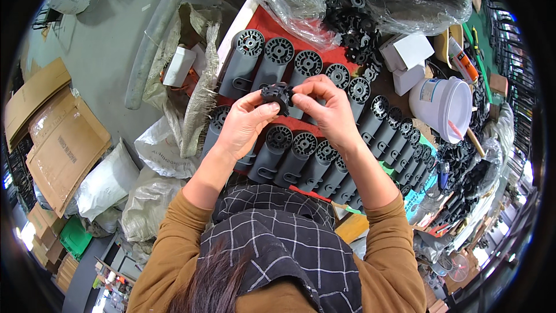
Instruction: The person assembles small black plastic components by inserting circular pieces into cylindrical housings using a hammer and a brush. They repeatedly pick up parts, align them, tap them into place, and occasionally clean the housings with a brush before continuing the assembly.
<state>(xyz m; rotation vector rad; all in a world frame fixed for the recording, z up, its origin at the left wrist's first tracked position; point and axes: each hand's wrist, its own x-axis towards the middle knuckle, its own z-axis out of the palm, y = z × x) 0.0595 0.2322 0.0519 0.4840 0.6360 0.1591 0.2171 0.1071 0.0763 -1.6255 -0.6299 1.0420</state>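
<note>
A small round black plastic part (277, 97) is pinched between the thumb and fingers of my left hand (243, 126). The fingertips of my right hand (325, 104) close on the right side of that part, perhaps on a smaller black piece; the fingers hide it. Beneath and beyond my hands, grey plastic cylinders with slotted round ends (239, 69) lie in a row on a red surface (299, 39). A second row of grey cylinders (267, 161) lies nearer to me. Loose black plastic parts (354, 21) are heaped beyond the far row.
Clear plastic sheeting (286, 4) covers the far edge. To the right are white boxes (408, 54), a white bucket (438, 104) and an orange-and-white tube (464, 63). A woven sack (200, 91) hangs at the left, with flattened cardboard (69, 152) on the floor beyond.
</note>
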